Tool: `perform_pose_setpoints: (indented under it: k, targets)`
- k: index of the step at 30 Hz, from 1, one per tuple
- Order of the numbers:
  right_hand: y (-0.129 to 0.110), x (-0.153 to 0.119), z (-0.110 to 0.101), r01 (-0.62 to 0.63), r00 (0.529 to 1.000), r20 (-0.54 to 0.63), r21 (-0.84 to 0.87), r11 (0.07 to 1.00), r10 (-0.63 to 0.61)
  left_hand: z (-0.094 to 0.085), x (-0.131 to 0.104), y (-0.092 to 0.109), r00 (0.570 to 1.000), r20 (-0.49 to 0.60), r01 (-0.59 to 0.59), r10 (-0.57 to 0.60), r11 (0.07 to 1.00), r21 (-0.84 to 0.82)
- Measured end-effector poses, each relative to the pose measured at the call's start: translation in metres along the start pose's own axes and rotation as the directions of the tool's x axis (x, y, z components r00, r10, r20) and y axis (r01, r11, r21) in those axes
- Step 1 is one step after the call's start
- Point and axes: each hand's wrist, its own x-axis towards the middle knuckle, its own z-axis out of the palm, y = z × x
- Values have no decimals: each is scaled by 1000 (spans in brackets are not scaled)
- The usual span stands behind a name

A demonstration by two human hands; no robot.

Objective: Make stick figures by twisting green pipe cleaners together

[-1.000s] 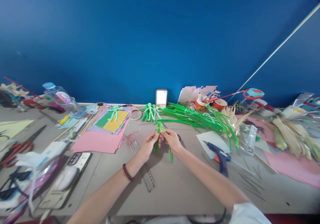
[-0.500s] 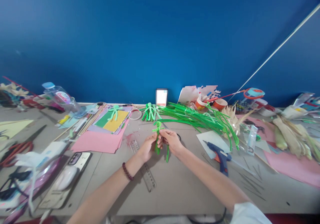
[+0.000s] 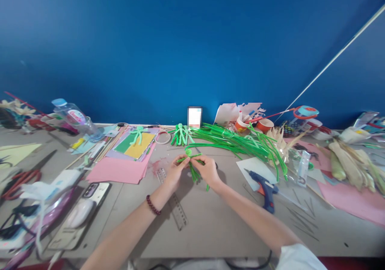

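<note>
Between my hands is a small green pipe-cleaner figure [image 3: 195, 175] with a round coiled head, side strands and several strands hanging below. My left hand [image 3: 178, 169] pinches it on the left side, close under the head. On the right, my right hand [image 3: 207, 169] pinches a strand of the same figure, and a green end pokes out below that hand. Behind them stand finished-looking pipe-cleaner figures [image 3: 181, 135] in paler green. A large bundle of green pipe cleaners [image 3: 234, 139] lies to the back right.
A clear ruler [image 3: 178, 214] lies beneath my left wrist. The blue glue gun [image 3: 266, 189] rests on the right, near thin dark sticks. Pink paper [image 3: 117, 170], a phone [image 3: 81, 218] and scissors [image 3: 22, 181] lie on the left. A blue wall [image 3: 192, 53] rises behind the table.
My left hand has shifted up to the figure's side, and my right hand has moved slightly right. The figure's lower strands now hang between the hands, angled rightward.
</note>
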Motion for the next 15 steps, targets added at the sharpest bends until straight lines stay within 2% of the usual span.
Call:
perform_pose_setpoints:
  k: [4,8,12,14,15]
  targets:
    - [2,1,3,-52,998,48,137,989,46,-2,2,3,995,50,93,-87,986,-137]
    - [2,4,2,-213,971,161,255,943,176,-3,2,4,979,143,165,-144,975,-147]
    - [7,8,-2,-433,872,398,353,829,286,-5,3,1,955,217,237,-201,959,-154]
    - [10,9,-2,-494,826,483,371,787,291,-6,4,0,946,232,269,-227,949,-167]
    - [10,8,-2,-503,818,499,377,778,287,-6,4,0,940,240,286,-242,942,-173]
